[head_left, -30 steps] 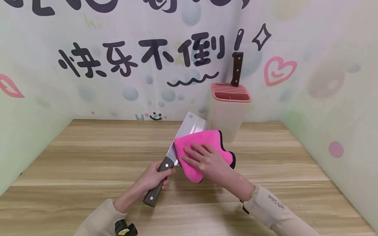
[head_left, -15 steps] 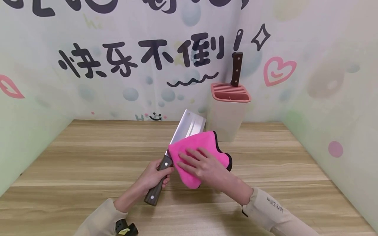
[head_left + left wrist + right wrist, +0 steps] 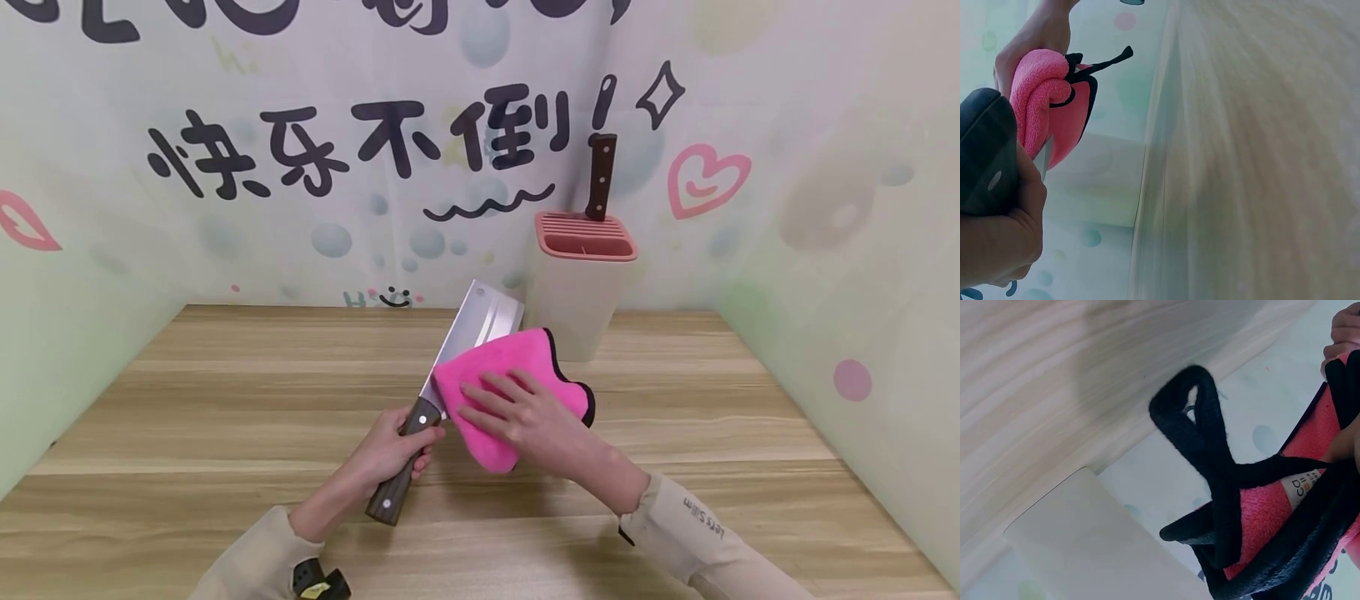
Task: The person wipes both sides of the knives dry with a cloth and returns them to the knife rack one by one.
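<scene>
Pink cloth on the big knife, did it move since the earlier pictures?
The pink cloth slid a little down the cleaver toward its handle, then partway back up. The right hand moved with it. Nothing was grabbed or let go: the left hand still grips the handle. The knife block and the dark-handled knife in it stayed put.

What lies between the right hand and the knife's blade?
The pink cloth: the right hand rests on it, and it covers part of the blade. The head view shows this.
</scene>
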{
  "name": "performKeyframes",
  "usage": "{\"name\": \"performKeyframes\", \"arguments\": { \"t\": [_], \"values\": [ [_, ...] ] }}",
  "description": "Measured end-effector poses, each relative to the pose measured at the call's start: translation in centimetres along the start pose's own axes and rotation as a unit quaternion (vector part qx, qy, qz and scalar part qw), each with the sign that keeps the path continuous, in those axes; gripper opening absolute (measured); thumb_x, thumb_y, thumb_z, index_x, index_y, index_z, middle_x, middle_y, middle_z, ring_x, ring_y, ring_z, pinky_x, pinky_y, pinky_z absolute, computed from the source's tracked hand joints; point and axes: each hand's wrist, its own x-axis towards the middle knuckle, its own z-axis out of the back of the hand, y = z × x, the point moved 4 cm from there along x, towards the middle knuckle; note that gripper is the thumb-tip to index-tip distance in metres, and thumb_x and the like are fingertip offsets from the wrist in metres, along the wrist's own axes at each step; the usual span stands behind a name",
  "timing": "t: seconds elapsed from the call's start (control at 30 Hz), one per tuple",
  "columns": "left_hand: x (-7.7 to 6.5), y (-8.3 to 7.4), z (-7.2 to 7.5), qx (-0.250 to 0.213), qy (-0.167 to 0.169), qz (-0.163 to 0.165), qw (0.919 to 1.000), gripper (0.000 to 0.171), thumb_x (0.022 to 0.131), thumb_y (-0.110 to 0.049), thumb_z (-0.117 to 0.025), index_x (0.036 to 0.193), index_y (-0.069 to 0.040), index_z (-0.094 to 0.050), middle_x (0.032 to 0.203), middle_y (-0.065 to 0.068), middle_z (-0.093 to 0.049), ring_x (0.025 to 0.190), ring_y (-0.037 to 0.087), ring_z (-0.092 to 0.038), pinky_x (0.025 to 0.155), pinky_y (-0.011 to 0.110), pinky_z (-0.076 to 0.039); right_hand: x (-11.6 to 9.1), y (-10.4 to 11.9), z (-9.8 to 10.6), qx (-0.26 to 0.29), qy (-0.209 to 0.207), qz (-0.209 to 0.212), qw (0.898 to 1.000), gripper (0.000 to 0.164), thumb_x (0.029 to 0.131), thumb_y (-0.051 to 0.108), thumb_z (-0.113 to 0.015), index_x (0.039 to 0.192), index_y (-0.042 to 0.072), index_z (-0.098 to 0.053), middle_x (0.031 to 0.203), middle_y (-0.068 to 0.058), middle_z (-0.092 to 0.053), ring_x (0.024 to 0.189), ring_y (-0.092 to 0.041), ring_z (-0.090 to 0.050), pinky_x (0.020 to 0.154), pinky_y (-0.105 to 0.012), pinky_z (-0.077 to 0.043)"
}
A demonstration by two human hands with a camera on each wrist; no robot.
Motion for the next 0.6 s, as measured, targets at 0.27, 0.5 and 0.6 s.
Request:
{"name": "performKeyframes", "arguments": {
  "t": [0.27, 0.5, 0.6],
  "values": [
    [-0.1, 0.0, 0.0, 0.009, 0.01, -0.004, 0.9999, 0.015, 0.088, -0.009, -0.052, 0.091, 0.003, -0.044, 0.057, 0.0, -0.046, 0.045, 0.006, -0.043, 0.042, 0.018, -0.04, -0.2, -1.6, -0.6, 0.029, -0.007, -0.042, 0.999, 0.054, 0.073, 0.011, -0.072, 0.123, 0.019, -0.054, 0.128, -0.001, -0.05, 0.117, -0.024, -0.045, 0.095, -0.04, -0.037],
    [-0.3, 0.0, 0.0, 0.027, 0.021, -0.011, 0.9994, 0.013, 0.087, -0.008, -0.053, 0.087, 0.002, -0.044, 0.056, 0.0, -0.046, 0.044, 0.007, -0.043, 0.041, 0.019, -0.039, -0.5, -3.1, -0.9, 0.029, -0.003, -0.077, 0.997, 0.056, 0.073, 0.007, -0.071, 0.124, 0.018, -0.053, 0.129, -0.003, -0.049, 0.117, -0.024, -0.045, 0.095, -0.039, -0.037],
    [-0.4, 0.1, 0.1, 0.038, 0.03, -0.013, 0.9988, 0.014, 0.088, -0.01, -0.052, 0.085, 0.001, -0.044, 0.055, 0.0, -0.046, 0.044, 0.007, -0.044, 0.041, 0.019, -0.04, -0.6, -3.6, -1.1, 0.022, -0.014, -0.087, 0.996, 0.054, 0.074, 0.005, -0.069, 0.123, 0.018, -0.054, 0.127, -0.003, -0.051, 0.115, -0.025, -0.047, 0.093, -0.038, -0.039]
  ]
}}
